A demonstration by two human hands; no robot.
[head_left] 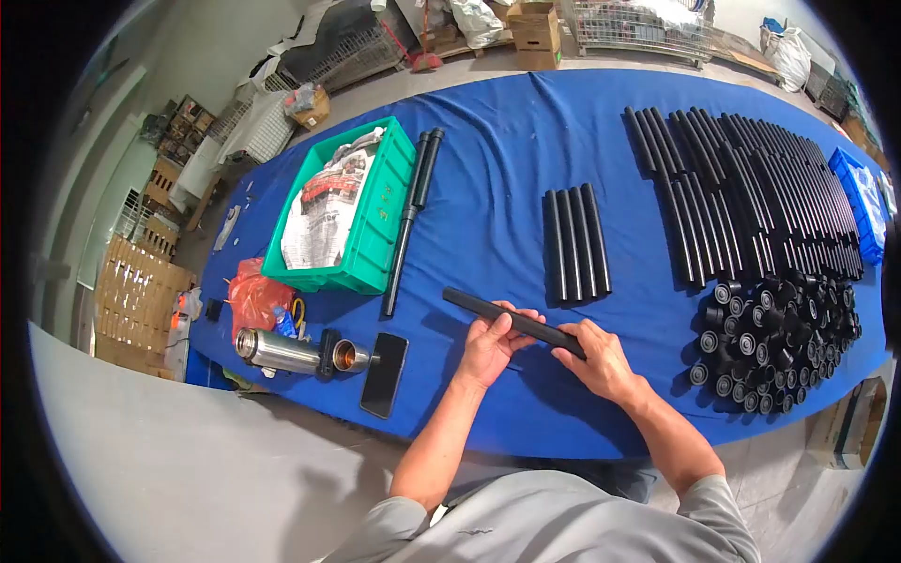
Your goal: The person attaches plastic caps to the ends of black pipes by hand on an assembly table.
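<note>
A black tube (pixel 467 304) slants across in front of me, lifted over the blue cloth. My left hand (pixel 490 345) is closed around its middle, thumb on top. At the tube's lower right end, my right hand (pixel 601 361) grips it with the fingers over the top; that end is partly hidden. Beyond my hands, several similar black tubes (pixel 576 244) lie side by side on the cloth. A smartphone (pixel 384 375) rests to the left of my left hand. To the right of my right hand is a heap of round black caps (pixel 760 342).
Rows of black tubes (pixel 751 188) cover the right side of the blue tablecloth (pixel 497 188). A green crate (pixel 375 220) holding newspaper stands at left, beside long black tubes (pixel 413 220). Nearer are a steel flask (pixel 282 349), an open cup (pixel 350 357) and a red bag (pixel 258 300).
</note>
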